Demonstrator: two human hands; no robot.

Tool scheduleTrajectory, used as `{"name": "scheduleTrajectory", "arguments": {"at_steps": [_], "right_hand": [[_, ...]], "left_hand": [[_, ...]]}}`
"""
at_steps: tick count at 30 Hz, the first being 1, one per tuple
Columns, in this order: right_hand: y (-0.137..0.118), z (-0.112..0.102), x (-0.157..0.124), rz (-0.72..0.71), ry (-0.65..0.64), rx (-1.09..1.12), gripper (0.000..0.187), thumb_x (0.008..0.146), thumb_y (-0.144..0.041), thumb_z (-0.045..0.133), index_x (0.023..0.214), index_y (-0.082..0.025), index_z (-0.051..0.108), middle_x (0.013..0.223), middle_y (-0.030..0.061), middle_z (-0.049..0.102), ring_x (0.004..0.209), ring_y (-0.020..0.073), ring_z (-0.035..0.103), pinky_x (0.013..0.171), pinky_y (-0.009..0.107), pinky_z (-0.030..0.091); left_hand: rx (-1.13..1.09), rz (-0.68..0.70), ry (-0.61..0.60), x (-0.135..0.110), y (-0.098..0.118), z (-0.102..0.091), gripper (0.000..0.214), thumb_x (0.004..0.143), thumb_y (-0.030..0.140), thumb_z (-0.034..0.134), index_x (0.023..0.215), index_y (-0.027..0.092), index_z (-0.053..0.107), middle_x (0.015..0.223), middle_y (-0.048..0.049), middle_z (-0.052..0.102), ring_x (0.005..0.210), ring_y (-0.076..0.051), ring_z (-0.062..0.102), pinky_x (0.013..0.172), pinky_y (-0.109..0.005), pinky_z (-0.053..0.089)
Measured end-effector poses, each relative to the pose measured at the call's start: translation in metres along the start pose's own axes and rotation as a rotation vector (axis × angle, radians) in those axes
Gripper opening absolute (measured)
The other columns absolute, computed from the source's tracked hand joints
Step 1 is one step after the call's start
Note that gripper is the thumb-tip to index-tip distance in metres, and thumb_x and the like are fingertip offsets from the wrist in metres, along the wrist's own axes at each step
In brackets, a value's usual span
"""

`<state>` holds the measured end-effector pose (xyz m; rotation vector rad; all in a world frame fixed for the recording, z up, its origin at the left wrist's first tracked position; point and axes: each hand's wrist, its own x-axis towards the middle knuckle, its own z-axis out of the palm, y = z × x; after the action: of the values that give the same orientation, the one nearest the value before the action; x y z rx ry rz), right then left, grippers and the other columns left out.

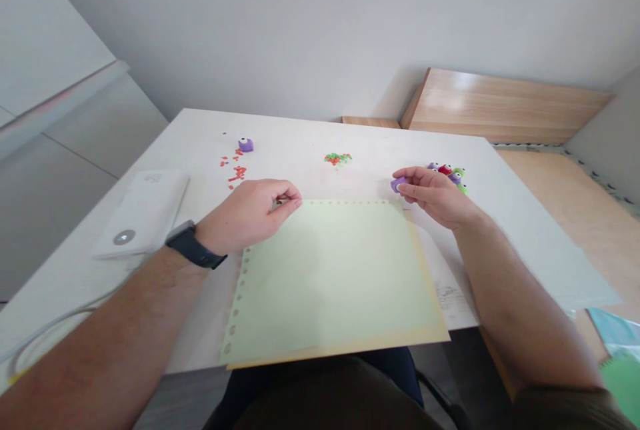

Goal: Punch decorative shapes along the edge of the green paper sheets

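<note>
Two bare arms point(100, 350) reach out over a white counter point(525, 250). Under them lies a pale green sheet of paper point(325, 283) with little holes along its top and left edges. It sits on a yellow sheet point(350, 348). The left hand point(245, 217) rests at the top edge of the green sheet, with its finger and thumb pinched on something too small to see. A black watch point(193, 247) sits on that wrist. The right hand point(435, 195) pinches a small purple paper punch point(399, 184) just beside a bunch of colored punches point(447, 175). Another purple punch point(245, 145) stands farther off, near red paper bits point(235, 173). A small pile of green and red bits point(337, 159) lies between. A flat white box point(143, 213) and a white cable point(50, 330) lie at the left. A wooden board point(505, 107) stands past the counter by a gray wall point(320, 17).
</note>
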<state>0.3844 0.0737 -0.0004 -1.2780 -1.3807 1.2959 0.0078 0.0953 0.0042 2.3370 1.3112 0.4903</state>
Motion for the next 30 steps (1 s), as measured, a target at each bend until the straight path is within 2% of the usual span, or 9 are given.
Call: {"name": "scheduleTrajectory", "arguments": {"at_steps": [5, 10, 17, 21, 30], "right_hand": [[0.002, -0.007, 0.000, 0.032, -0.032, -0.150, 0.044, 0.083, -0.039, 0.080, 0.123, -0.023, 0.072, 0.109, 0.0054, 0.071, 0.091, 0.0179, 0.058, 0.075, 0.033, 0.042], [0.002, -0.009, 0.001, 0.057, -0.006, -0.269, 0.047, 0.083, -0.042, 0.078, 0.125, -0.023, 0.071, 0.104, 0.0049, 0.071, 0.090, 0.0195, 0.059, 0.075, 0.034, 0.043], [0.002, -0.011, -0.001, 0.085, -0.067, -0.296, 0.048, 0.085, -0.042, 0.074, 0.129, -0.021, 0.069, 0.088, 0.0016, 0.067, 0.078, 0.0165, 0.057, 0.071, 0.034, 0.042], [0.002, -0.012, -0.001, 0.082, -0.058, -0.316, 0.048, 0.086, -0.042, 0.073, 0.129, -0.020, 0.068, 0.081, 0.0008, 0.065, 0.074, 0.0164, 0.056, 0.067, 0.033, 0.041], [0.001, -0.011, -0.002, 0.074, -0.064, -0.333, 0.047, 0.088, -0.040, 0.071, 0.131, -0.023, 0.066, 0.080, 0.0007, 0.065, 0.073, 0.0167, 0.056, 0.066, 0.033, 0.041]], "left_hand": [[0.006, 0.004, -0.001, 0.001, 0.000, -0.001, 0.027, 0.094, 0.045, 0.055, 0.095, 0.025, 0.073, 0.093, 0.0015, 0.077, 0.082, -0.017, 0.068, 0.073, -0.028, 0.045], [0.004, -0.014, -0.001, 0.000, 0.001, -0.002, 0.028, 0.094, 0.046, 0.055, 0.094, 0.025, 0.073, 0.092, 0.0007, 0.077, 0.080, -0.018, 0.067, 0.071, -0.028, 0.046], [0.006, -0.018, 0.003, -0.001, 0.001, -0.003, 0.027, 0.094, 0.047, 0.056, 0.094, 0.026, 0.073, 0.092, 0.0009, 0.077, 0.079, -0.018, 0.067, 0.070, -0.028, 0.045], [0.000, -0.027, 0.004, -0.001, 0.001, -0.004, 0.028, 0.094, 0.047, 0.055, 0.093, 0.025, 0.072, 0.092, 0.0007, 0.077, 0.078, -0.018, 0.066, 0.069, -0.028, 0.044], [-0.001, -0.033, -0.011, -0.002, 0.001, -0.002, 0.029, 0.095, 0.047, 0.054, 0.095, 0.025, 0.072, 0.096, -0.0001, 0.077, 0.075, -0.017, 0.064, 0.067, -0.028, 0.043]]}}
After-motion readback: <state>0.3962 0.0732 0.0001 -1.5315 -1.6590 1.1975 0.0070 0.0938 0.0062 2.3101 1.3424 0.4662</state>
